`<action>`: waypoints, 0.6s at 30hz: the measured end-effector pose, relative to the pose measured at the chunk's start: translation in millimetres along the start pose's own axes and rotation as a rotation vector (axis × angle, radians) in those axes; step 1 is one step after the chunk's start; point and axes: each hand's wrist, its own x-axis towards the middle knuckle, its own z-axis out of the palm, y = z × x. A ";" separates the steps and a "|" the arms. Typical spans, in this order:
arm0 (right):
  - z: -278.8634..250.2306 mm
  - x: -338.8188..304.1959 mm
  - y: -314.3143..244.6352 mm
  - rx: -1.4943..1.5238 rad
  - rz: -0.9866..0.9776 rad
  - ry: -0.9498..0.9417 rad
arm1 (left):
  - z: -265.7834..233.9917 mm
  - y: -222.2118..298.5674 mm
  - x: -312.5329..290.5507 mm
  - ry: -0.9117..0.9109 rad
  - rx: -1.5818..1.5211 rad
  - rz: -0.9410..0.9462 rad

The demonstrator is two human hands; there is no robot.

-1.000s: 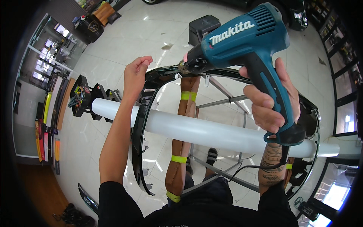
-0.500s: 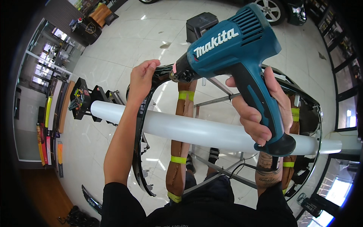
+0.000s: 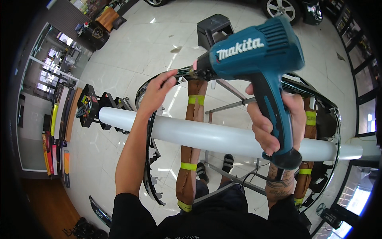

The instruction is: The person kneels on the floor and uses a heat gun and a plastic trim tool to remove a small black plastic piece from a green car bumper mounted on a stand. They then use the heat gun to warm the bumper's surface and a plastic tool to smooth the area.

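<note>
A teal and black heat gun (image 3: 258, 53) is gripped by its handle in my right hand (image 3: 260, 129), fingers wrapped round it. Its nozzle points left, close over the far edge of a glossy black curved car bumper (image 3: 147, 175). My left hand (image 3: 155, 93) is at that edge, just left of the nozzle, thumb and fingers drawn together in a pinch. Whatever lies between those fingertips is too small to make out. Beneath both arms, a long white roll (image 3: 211, 137) crosses the frame. The bumper curves around to the right side, partly hidden by my right hand and the tool.
Brown padded posts banded with yellow tape (image 3: 186, 186) rise from a metal stand (image 3: 229, 87) below. A black step stool (image 3: 215, 30) is beyond it. An open black tool tray (image 3: 88, 107) sits by the roll's left end. A parked car's wheel (image 3: 281, 11) shows far off.
The heat gun has shifted right and slightly nearer me, its nozzle moving along the bumper's edge. My left hand has moved slightly right and nearer, its fingertips now closer to the nozzle.
</note>
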 end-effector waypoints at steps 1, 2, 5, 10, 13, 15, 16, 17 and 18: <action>0.5 -5.2 2.1 -0.024 -0.032 0.004 | 1.4 1.4 0.0 -0.022 0.072 0.063; 0.7 -10.3 3.7 -0.047 -0.065 0.008 | 0.0 4.4 2.2 -0.057 0.130 0.052; -2.5 -26.4 -0.1 -0.080 -0.097 0.013 | -1.9 7.3 4.4 -0.125 0.245 0.033; -4.3 -40.9 -3.8 -0.110 -0.151 0.065 | 7.2 16.1 6.6 -0.104 0.296 0.122; -9.0 -48.3 -5.7 -0.173 -0.183 0.089 | -2.5 4.0 5.0 -0.109 0.088 0.130; -9.3 -55.8 -6.6 -0.153 -0.199 0.107 | 2.5 1.2 -8.8 0.000 0.119 0.214; -10.3 -58.8 -7.3 -0.143 -0.210 0.119 | 5.5 2.8 -12.0 0.051 0.131 0.256; -12.2 -60.0 -9.1 -0.158 -0.223 0.113 | 3.5 6.3 -9.7 -0.005 0.304 0.335; -13.4 -60.2 -10.1 -0.172 -0.226 0.102 | -0.4 7.6 -9.8 -0.053 0.337 0.369</action>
